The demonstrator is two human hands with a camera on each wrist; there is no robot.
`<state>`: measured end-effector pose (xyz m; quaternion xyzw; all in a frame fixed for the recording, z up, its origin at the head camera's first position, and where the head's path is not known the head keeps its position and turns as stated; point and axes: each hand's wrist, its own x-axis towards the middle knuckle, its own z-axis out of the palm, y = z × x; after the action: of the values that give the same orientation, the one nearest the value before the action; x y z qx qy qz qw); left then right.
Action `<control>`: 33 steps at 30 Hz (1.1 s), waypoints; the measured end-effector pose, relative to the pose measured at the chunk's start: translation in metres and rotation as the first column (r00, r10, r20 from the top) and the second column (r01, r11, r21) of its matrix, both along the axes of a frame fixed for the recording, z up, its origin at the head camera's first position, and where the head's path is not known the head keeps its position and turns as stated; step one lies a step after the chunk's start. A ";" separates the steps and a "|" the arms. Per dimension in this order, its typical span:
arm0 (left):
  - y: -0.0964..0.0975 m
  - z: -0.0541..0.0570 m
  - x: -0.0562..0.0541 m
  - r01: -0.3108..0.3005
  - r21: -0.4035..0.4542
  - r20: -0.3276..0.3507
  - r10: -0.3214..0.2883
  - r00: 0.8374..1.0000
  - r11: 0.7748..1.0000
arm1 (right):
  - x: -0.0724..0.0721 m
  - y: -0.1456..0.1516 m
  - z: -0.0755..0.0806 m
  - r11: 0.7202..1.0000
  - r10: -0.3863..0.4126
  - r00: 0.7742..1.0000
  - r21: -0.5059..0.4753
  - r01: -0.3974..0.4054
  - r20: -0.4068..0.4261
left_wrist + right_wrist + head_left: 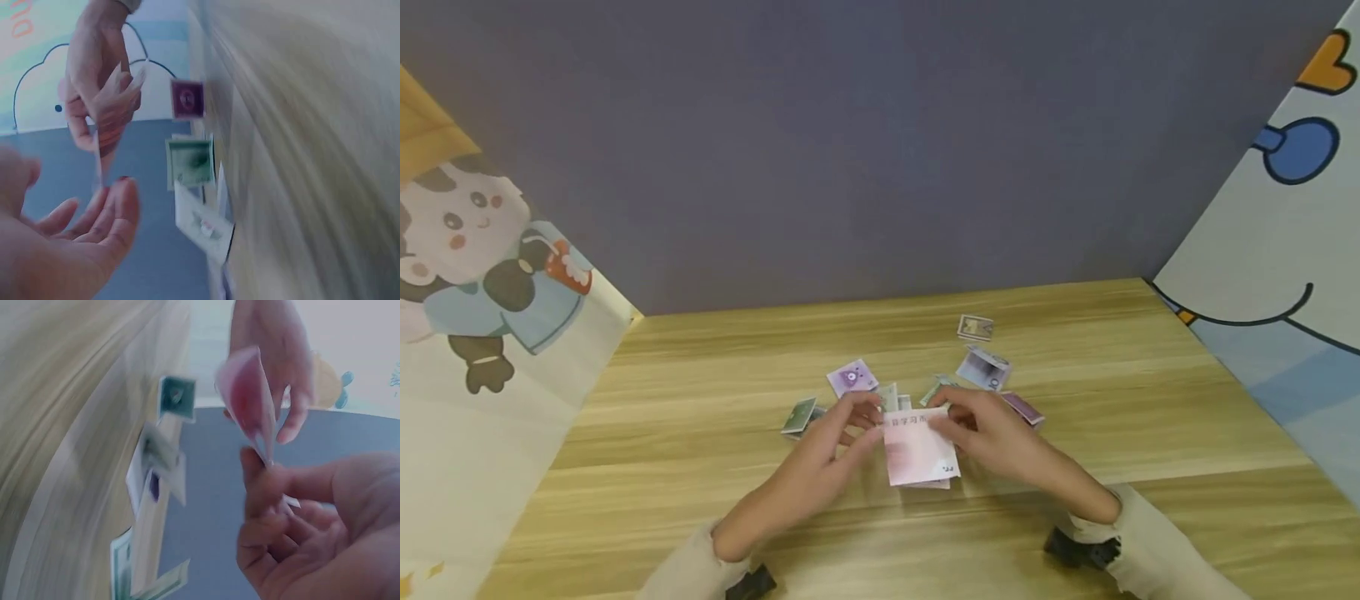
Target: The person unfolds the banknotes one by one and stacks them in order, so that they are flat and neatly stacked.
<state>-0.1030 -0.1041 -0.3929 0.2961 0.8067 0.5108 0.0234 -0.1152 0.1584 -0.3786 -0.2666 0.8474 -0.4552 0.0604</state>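
Note:
A pink folded paper note [921, 454] with printed characters, like play money, is held above the table in front of the body. My right hand [1003, 437] pinches it between thumb and fingers near its upper right corner; the right wrist view shows the pink note [247, 394] bowed, its folded layers spread apart. My left hand [823, 458] is at the note's left edge, fingers loosely bent. In the left wrist view, the left hand [81, 244] has thumb and fingers apart, fingertips close to the note's edge; whether they touch is hard to tell.
Several folded notes lie on the wooden table [715, 358] beyond the hands: a purple one [852, 377], a green one [799, 416], a lilac one [983, 367] and a magenta one [1025, 408]. Farther back sits a small brownish stack [976, 327]. A grey panel [880, 167] rises behind.

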 end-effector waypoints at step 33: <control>0.011 -0.027 0.002 0.332 0.391 0.477 -0.497 0.725 0.858 | 0.033 -0.019 0.010 0.991 -0.129 0.850 -0.032 0.131 -0.510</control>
<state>-0.1011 -0.0929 -0.4200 0.3069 0.5949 0.6643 0.3327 -0.0822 0.1398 -0.3688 -0.3196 0.8500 -0.3695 -0.1969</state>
